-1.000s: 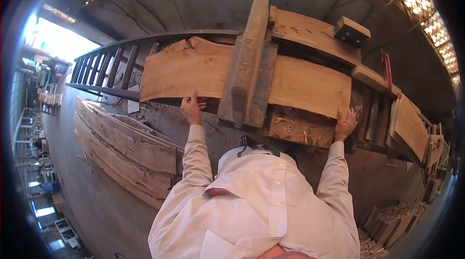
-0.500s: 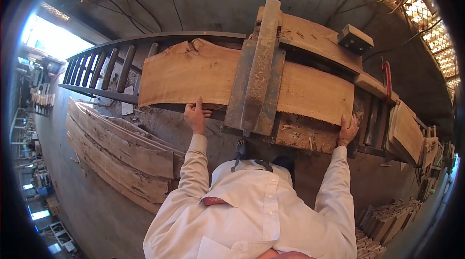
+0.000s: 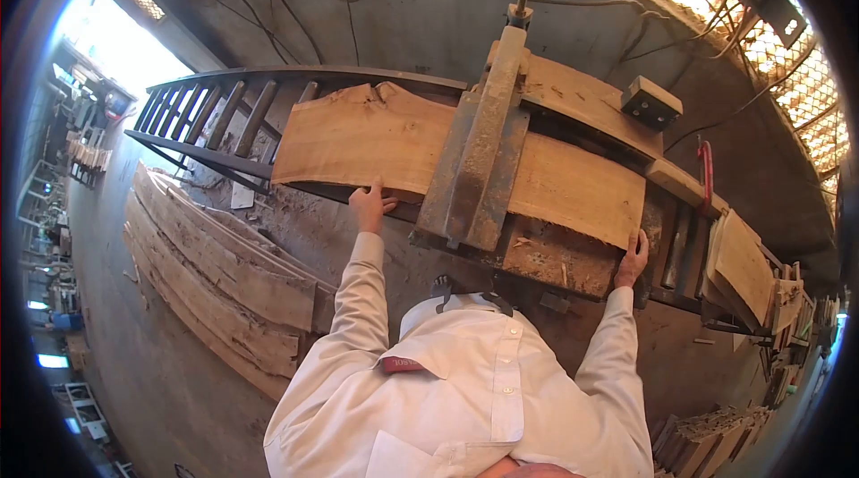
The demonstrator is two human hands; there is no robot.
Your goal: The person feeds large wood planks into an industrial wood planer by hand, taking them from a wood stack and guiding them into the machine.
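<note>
A wide rough-edged wooden slab [image 3: 367, 138] lies across a saw machine's bed, passing under the grey metal saw housing [image 3: 479, 152]. My left hand [image 3: 371, 206] grips the slab's near edge left of the housing, thumb on top. At the slab's right end [image 3: 582, 187], my right hand [image 3: 632, 261] holds the near corner against the machine's frame. Both white-sleeved arms are stretched forward.
A metal roller track [image 3: 210, 120] runs off to the left. Several long rough planks [image 3: 224, 272] are stacked on the floor at my left. A grey switch box [image 3: 650, 102], a red clamp [image 3: 705, 169] and more boards [image 3: 738, 268] sit to the right. Wood offcuts [image 3: 707, 442] lie at the lower right.
The view has tilted up and shifted slightly; both hands stay on the slab's near edge, and the slab appears to have slid a little to the left through the machine.
</note>
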